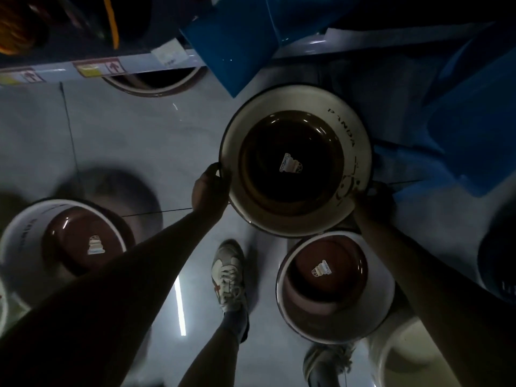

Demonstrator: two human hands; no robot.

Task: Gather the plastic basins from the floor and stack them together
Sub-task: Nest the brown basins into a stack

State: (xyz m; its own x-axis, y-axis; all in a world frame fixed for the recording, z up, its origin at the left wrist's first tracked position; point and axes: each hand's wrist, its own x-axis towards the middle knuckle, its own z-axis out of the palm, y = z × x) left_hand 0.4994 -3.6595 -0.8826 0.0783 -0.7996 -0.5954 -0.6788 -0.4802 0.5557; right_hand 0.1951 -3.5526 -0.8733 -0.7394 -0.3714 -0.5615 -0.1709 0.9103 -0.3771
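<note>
1. You've got the cream-walled, brown-bottomed round plastic basin [296, 169] with the PANDA lettering up off the pale tiled floor [125, 141]. It's held roughly level in front of you.
2. Your left hand [209, 188] has its grip clamped on the near-left rim, fingers curled over the edge. Your right hand [374, 199] is at the right rim, but it's deep in shadow. I can't tell whether that grip is closed on the rim or just propping it.
3. Just below and nearer you, a second cream-and-brown basin [335, 286] sits on the floor by your shoes. It looks to me like the landing spot for nesting.
4. Not yet gathered are a third matching basin [64, 244] well off to your left, a basin rim [153, 82] poking out from under the shelf [83, 68], and a pale basin [402, 358] at bottom right.
5. My read is that it's early going. One basin is lifted, nothing is visibly nested yet, and several are left to collect.
</note>
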